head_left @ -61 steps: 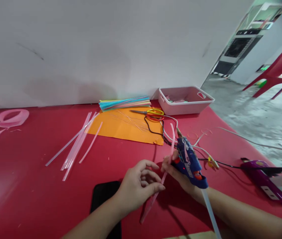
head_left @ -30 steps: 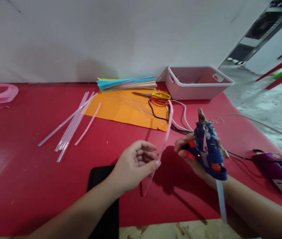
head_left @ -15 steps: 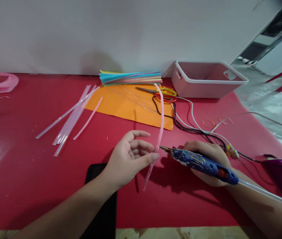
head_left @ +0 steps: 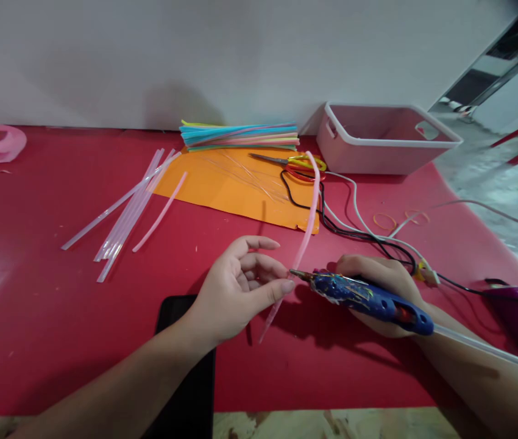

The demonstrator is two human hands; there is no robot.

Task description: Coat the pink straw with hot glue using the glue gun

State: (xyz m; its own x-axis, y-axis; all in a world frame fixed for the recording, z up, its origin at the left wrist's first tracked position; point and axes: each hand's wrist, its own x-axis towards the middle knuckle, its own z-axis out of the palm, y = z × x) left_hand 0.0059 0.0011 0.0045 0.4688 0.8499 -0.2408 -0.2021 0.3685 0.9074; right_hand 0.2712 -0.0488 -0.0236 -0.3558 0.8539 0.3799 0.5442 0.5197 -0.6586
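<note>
My left hand (head_left: 236, 292) pinches a long pink pipe cleaner (head_left: 312, 210) between thumb and fingertips. Its upper part bends up and away, while its paler lower end slants down towards the table. In my right hand (head_left: 382, 286) is a blue hot glue gun (head_left: 359, 292), stained with dried glue. The gun's metal nozzle points left and meets or nearly meets the pipe cleaner just above my left thumb. A long clear glue stick (head_left: 492, 350) runs out of the gun's back end.
Several translucent sticks (head_left: 133, 213) and one short pink piece (head_left: 161, 210) lie left. Behind are an orange sheet (head_left: 222, 189), a colourful bundle (head_left: 241, 135), scissors (head_left: 302, 164) and a pink basket (head_left: 378, 155). Cables (head_left: 354, 231) run right; a black phone-like slab (head_left: 190, 384) lies under my left forearm.
The pipe cleaner's upper end has tilted to the right. The glue gun's nozzle has shifted slightly left, across the pipe cleaner by my left fingertips. Both hands keep their hold.
</note>
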